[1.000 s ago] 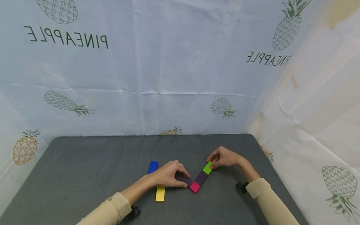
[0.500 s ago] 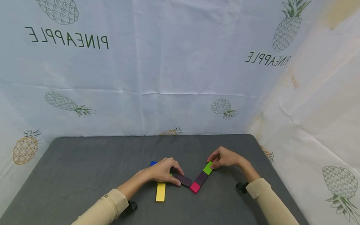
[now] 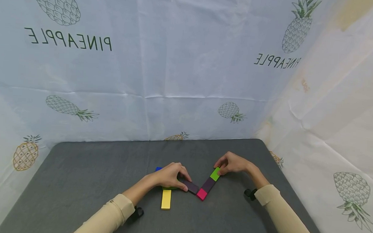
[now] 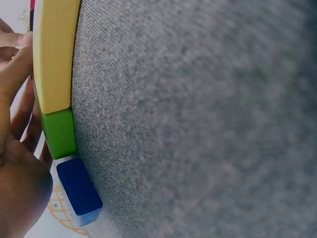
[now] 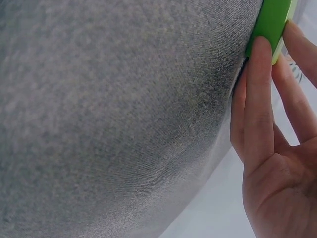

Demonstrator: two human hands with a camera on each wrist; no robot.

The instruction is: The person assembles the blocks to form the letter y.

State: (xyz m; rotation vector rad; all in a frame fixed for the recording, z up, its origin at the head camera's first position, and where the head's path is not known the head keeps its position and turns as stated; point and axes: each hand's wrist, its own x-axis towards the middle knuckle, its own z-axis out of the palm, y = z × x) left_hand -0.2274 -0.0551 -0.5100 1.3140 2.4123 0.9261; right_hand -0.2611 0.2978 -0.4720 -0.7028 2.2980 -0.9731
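My left hand (image 3: 171,175) spans a flat dark purple block (image 3: 191,187), thumb on its near edge and fingers on its far edge. Under the palm a green block (image 4: 60,134) joins a yellow block (image 3: 166,199) and a blue block (image 4: 79,186); from the head, the hand covers most of the blue one. To the right, a slanting row runs from a pink block (image 3: 202,194) through another dark purple block (image 3: 208,184) to a lime green block (image 3: 215,174). My right hand (image 3: 232,163) pinches that lime green end between thumb and fingers. The two rows meet near the pink corner.
All the blocks lie on a dark grey cloth-covered table (image 3: 102,179). Behind it and along the right side hangs a white pineapple-print sheet (image 3: 188,71). A black strap piece (image 3: 250,194) sits at the right wrist.
My left hand has slid a little left along the dark purple block, showing more of that block and hiding more of the blue one. The right hand stays on the lime green block.
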